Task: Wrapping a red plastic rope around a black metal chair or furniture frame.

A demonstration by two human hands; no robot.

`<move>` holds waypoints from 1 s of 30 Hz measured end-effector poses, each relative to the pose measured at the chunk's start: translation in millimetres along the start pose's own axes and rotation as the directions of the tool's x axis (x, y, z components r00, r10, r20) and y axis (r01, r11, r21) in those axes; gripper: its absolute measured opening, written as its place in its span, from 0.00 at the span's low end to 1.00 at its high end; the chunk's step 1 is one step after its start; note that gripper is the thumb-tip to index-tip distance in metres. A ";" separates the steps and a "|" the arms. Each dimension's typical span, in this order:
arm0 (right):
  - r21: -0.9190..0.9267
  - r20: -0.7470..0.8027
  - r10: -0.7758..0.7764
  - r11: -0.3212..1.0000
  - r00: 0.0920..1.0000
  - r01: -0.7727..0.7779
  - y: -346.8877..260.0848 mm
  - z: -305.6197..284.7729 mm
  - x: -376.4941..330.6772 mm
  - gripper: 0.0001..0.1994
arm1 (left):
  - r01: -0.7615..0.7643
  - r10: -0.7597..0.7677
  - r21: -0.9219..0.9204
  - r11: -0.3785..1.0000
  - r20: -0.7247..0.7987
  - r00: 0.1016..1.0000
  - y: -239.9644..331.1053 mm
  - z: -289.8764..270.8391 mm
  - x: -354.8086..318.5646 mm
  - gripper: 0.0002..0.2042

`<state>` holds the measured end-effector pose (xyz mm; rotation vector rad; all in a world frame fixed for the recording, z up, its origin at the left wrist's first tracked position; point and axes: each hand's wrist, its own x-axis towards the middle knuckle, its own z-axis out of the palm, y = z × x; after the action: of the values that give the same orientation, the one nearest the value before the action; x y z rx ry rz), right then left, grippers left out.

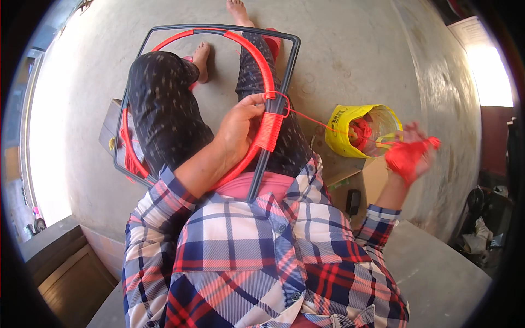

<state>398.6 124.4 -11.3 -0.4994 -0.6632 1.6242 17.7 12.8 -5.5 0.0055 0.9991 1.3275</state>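
A black rectangular frame (291,68) with rounded corners rests across my lap. Inside it sits a round hoop (257,52) covered mostly in red. On the frame's right side, tight turns of red cord (269,131) bind hoop and frame together. My left hand (239,128) grips the hoop beside this binding, thumb near its upper end. A loop of cord stands out there, and a strand runs right to my raised right hand (420,161). Around that hand's palm lies a bundle of red cord (400,157); its fingers are slightly blurred and partly curled.
A yellow bag (339,134) with red material inside stands open on the concrete floor, right of my legs. Beside it is a cardboard box (374,177) with a small black object (353,202). More red strands (131,161) hang at the frame's left. Assorted items (481,238) lie far right.
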 end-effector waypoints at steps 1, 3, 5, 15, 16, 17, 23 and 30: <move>-0.025 -0.042 0.036 0.999 0.998 -0.037 27.3 16.9 -1.9 0.16 | 0.004 -0.004 0.008 1.000 0.000 1.000 -0.5 -1.1 1.0 0.09; -0.216 -0.074 0.084 0.972 0.994 -0.098 93.5 51.1 -5.6 0.12 | 0.033 -0.034 0.023 0.999 0.072 0.997 -1.5 -6.0 3.2 0.06; -0.318 0.132 0.357 0.899 0.925 -0.302 148.3 102.1 -17.3 0.12 | 0.005 -0.012 0.067 0.998 0.101 0.995 -5.1 -12.8 4.3 0.05; -0.102 0.091 0.488 0.872 0.868 -0.479 122.1 151.3 -23.6 0.11 | -0.019 0.000 0.170 0.985 0.111 0.994 -11.5 -25.4 8.0 0.02; -0.121 0.104 0.499 0.865 0.861 -0.487 124.2 165.2 -29.9 0.11 | -0.024 0.001 0.203 0.979 0.111 0.994 -12.2 -26.8 7.5 0.03; -0.078 0.193 0.555 0.831 0.809 -0.551 127.3 165.7 -27.3 0.11 | -0.026 0.004 0.200 0.979 0.113 0.994 -14.2 -24.6 6.7 0.03; -0.172 0.600 0.651 0.673 0.466 -0.720 91.4 193.4 -54.8 0.22 | -0.406 0.412 0.864 0.297 0.268 0.871 -28.3 -23.0 6.7 0.34; -0.909 0.291 0.567 -0.088 0.771 0.408 128.1 142.8 -2.4 0.15 | 0.021 -0.017 0.282 0.959 -0.016 1.000 -7.3 -18.1 1.4 0.25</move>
<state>210.7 91.2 8.7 -1.0995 -2.6511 0.9582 12.4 2.3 -21.1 0.2035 1.1904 1.1594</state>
